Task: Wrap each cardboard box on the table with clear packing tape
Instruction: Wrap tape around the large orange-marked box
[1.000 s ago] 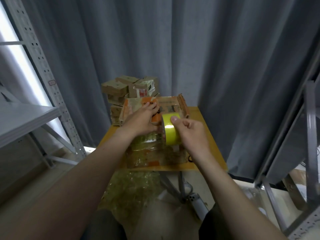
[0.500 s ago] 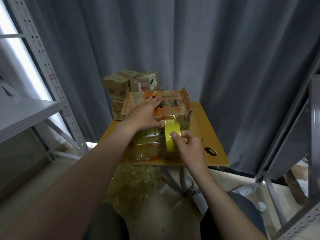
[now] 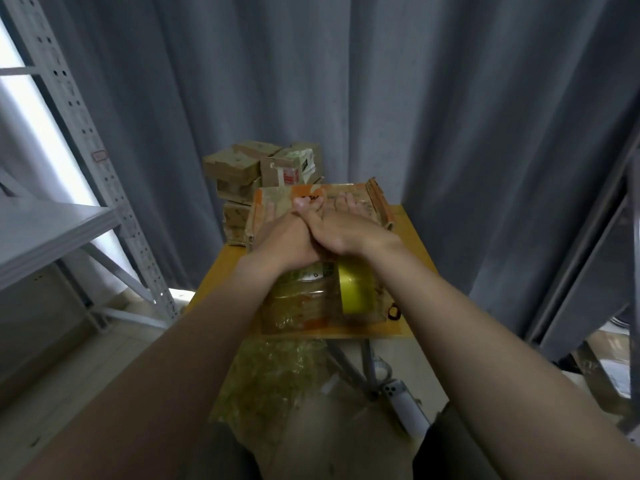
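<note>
On one box [image 3: 332, 190]: two hands [image 3: 284, 240] [image 3: 346, 233], one tape roll [image 3: 356, 289].

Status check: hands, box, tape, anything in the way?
Both flat: left hand, right hand overlapping, pressing on box. Ungripped tape roll lies by right wrist. Behind, stacked boxes, clear.

- Tape roll [image 3: 356, 289]: glossy yellow.
- Large box [image 3: 322, 209]: brown with orange bands and dark print.
- Stacked boxes [image 3: 239, 174]: plain brown.
- Worktop [image 3: 405, 251]: yellow-orange.
- Curtain [image 3: 346, 81]: grey-blue.
</note>
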The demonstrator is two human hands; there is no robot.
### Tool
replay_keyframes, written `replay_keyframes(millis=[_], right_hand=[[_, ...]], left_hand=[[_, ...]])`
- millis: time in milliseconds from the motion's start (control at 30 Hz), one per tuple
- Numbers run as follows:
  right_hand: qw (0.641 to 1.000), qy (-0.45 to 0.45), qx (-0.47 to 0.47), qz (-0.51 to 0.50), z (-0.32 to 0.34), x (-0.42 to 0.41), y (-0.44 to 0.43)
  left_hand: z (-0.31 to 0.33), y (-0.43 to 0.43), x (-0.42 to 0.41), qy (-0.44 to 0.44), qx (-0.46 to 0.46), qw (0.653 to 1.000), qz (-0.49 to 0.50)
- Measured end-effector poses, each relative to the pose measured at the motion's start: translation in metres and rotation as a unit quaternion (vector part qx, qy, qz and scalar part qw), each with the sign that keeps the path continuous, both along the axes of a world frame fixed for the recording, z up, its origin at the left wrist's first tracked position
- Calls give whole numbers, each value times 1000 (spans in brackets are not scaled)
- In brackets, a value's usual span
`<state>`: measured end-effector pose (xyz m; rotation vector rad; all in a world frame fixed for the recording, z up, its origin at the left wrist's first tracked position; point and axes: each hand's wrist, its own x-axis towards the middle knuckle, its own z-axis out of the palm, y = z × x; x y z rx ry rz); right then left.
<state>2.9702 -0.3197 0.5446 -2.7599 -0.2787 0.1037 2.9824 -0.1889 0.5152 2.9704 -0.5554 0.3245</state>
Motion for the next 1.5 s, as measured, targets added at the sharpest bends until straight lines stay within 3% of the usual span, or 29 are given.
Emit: replay_keyframes(millis=[333,533,667,733,800,867,933,967,1000,1067,1133,1167,1200,1267,1367,1500], right_hand=[[999,-1,-26,-41,17,63,9],[999,-17,42,-2,2,30,-5],[995,-52,79,17,-13,-9,-18],[978,-94,180,41,-18,-32,-27],[924,-166,339,62,-21,-57,-37],[879,-286,382,13,-27,-71,-53],[844,-379,374,-67,-44,-73,-73],[832,-376,395,-102,-56,-71,-83],[828,-337,429,-131,-66,-69,-89],[825,-180,510,-168,-86,-67,-89],[822,-40,543,-166,-105,-67,-81],[821,-5,550,-156,-114,-67,-77],[821,6,552,-145,-121,-67,-74],[811,7,570,-130,-126,-66,-69],[840,-19,530,-114,-104,-68,-62],[896,-42,435,-80,-62,-59,-60]], left_hand=[[4,-2,-2,-19,-74,997,-9],[1,-7,-12,-34,-2,999,-4],[1,-7,-17,2,76,997,-5],[3,-6,-17,8,58,998,-26],[2,2,-20,-57,-30,993,-99],[-5,12,-29,-206,-125,958,-153],[-22,21,-39,-333,-207,916,-91],[-34,24,-45,-351,-268,896,-38],[-45,24,-53,-335,-345,877,12],[-65,22,-66,-217,-512,825,101],[-75,17,-70,-55,-653,734,179],[-78,15,-69,0,-687,695,212],[-80,15,-67,26,-695,679,235],[-77,15,-64,-1,-668,702,246],[-55,22,-59,-58,-616,742,257],[-16,39,-43,9,-539,803,254]])
